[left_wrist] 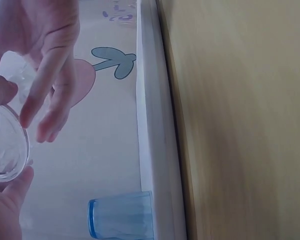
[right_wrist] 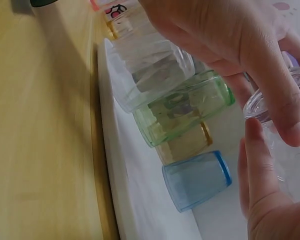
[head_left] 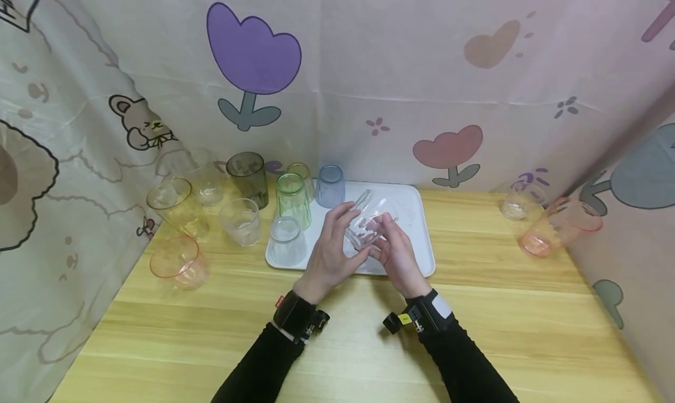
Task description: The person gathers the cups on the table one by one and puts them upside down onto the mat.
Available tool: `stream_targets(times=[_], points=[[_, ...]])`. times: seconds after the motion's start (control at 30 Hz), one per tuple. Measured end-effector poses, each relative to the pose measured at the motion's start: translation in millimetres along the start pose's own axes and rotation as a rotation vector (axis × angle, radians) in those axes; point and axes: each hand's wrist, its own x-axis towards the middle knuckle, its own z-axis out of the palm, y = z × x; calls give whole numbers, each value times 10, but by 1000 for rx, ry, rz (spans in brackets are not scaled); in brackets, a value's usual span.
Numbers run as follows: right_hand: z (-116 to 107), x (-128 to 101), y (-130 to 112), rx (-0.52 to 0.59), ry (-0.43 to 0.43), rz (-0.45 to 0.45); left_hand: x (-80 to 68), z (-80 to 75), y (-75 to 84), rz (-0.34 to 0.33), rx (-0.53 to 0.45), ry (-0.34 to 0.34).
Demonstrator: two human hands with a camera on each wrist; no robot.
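You held a clear ribbed plastic cup [head_left: 369, 221] tilted above the near part of the white rectangular plastic tray [head_left: 416, 215], both hands closed around it. Your left hand [head_left: 331, 248] curled its fingers and thumb round the cup's left side; your right hand [head_left: 396, 252] cupped it from the right, fingertips pinching near the base, as the right wrist view showed.

On the tray, four cups already stood upside down along its left edge: an inverted clear plastic cup [head_left: 287, 241] nearest you, then a green translucent cup [head_left: 292, 199], a yellowish translucent cup [head_left: 302, 174] behind it, and a blue translucent cup [head_left: 330, 185] at the far edge. By that count the work looked partly done, with the cup in your hands not yet set down.

Loose cups waited on the pale wooden table [head_left: 337, 344]: an orange-tinted cup [head_left: 178, 262] and others at left, a red-rimmed cup [head_left: 559, 227] lying on its side at right.
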Motion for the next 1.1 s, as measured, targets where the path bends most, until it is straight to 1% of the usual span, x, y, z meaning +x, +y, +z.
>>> stream_targets(times=[0.17, 0.3, 0.4, 0.47, 0.6, 0.73, 0.8, 0.9, 1.0, 1.1], points=[[-21, -8, -13, 18, -34, -1, 5, -3, 33, 8, 0, 18], [-71, -14, -53, -8, -78, 17, 26, -18, 55, 20, 2, 31], [-113, -3, -107, -67, -118, 18, 79, -62, 69, 24, 4, 40], [-155, 14, -149, -128, -128, 3, 135, -105, 77, 26, 9, 47], [-266, 43, -253, -255, -91, -56, 274, -210, 81, 20, 33, 54], [-405, 65, -365, -414, -28, -112, 431, -335, 78, 2, 83, 37], [-490, 81, -413, -538, -12, -120, 508, -398, 78, -8, 117, 26], [-637, 92, -476, -749, 10, -92, 622, -487, 92, -33, 171, -6], [-791, 80, -539, -942, 27, -45, 732, -570, 123, -92, 219, -79], [-917, 63, -594, -1076, 31, -13, 840, -644, 147, -182, 246, -172]])
